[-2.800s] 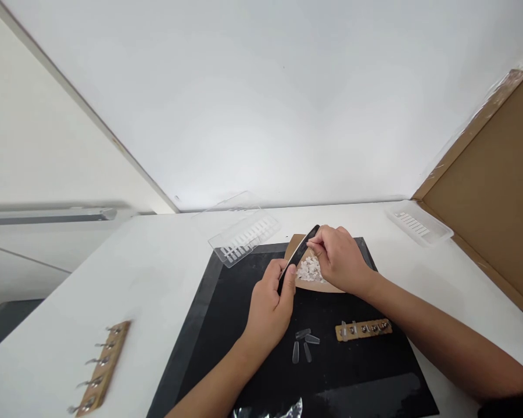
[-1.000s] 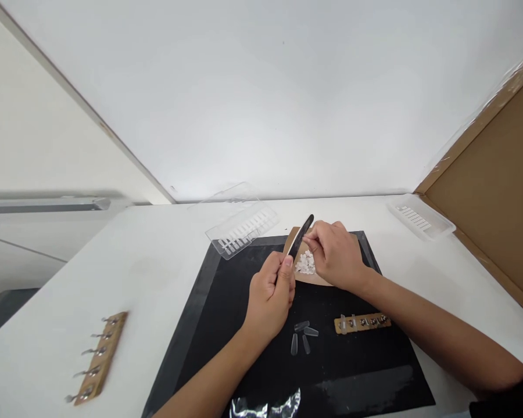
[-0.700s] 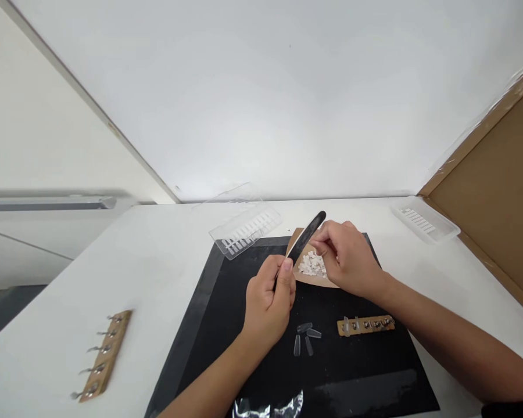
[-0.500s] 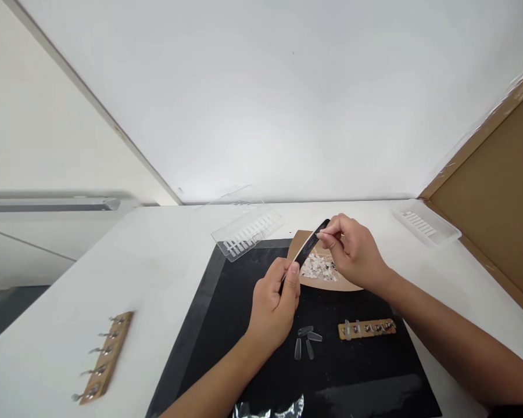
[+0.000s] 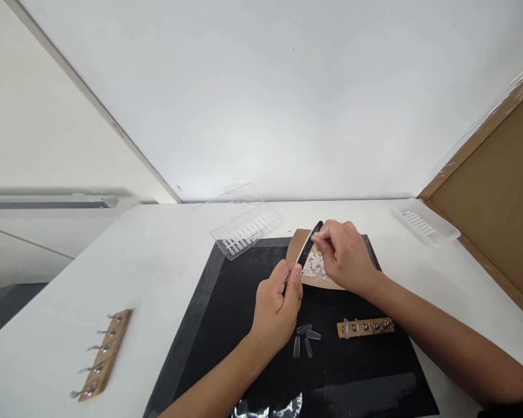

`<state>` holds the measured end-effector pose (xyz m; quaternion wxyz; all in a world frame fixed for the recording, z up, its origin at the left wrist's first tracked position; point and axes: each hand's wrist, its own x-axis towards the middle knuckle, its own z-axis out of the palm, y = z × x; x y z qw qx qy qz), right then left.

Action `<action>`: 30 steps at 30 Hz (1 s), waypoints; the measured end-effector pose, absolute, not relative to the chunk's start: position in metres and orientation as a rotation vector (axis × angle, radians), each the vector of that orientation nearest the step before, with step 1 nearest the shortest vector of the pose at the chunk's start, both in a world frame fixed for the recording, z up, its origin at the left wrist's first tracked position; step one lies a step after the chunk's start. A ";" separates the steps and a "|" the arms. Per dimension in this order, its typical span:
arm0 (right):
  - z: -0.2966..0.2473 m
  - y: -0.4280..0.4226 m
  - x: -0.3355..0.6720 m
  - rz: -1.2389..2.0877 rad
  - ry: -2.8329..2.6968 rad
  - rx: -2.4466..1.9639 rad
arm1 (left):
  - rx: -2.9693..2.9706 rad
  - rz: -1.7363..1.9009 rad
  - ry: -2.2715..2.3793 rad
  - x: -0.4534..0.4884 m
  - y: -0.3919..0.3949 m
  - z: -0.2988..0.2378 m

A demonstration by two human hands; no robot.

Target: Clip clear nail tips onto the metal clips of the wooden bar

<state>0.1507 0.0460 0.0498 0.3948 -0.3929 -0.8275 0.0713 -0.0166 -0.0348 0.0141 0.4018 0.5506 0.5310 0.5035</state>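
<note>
My left hand (image 5: pixel 279 302) is closed around the lower end of a black nail file (image 5: pixel 307 248), which slants up and to the right. Above the file's upper part, my right hand (image 5: pixel 346 252) pinches a small pale piece that looks like a clear false nail (image 5: pixel 315 237), mostly hidden by the fingers and touching or close to the file. Behind both hands lies a brown paper piece (image 5: pixel 295 247) bearing a heap of whitish scraps (image 5: pixel 316 266). Several loose clear false nails (image 5: pixel 308 347) rest on the black mat (image 5: pixel 226 325) below my hands.
A wooden strip with metal clips (image 5: pixel 365 327) lies on the mat at right; another strip (image 5: pixel 107 354) with nails clipped on stands on the white table at left. An open clear case (image 5: pixel 246 232) is at the back, a clear tray (image 5: pixel 427 223) by the cardboard (image 5: pixel 497 203). Crinkled plastic (image 5: pixel 270 409) lies in front.
My right hand has shifted slightly left and down along the file. The file stands a little steeper, still in my left hand.
</note>
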 end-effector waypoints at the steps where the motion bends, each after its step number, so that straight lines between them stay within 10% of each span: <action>1: 0.049 0.046 0.150 0.188 -2.140 -0.971 | 1.390 1.275 1.347 -0.016 -0.035 0.014; 30: 0.049 0.044 0.147 0.275 -2.218 -0.932 | 1.411 1.266 1.384 -0.017 -0.032 0.012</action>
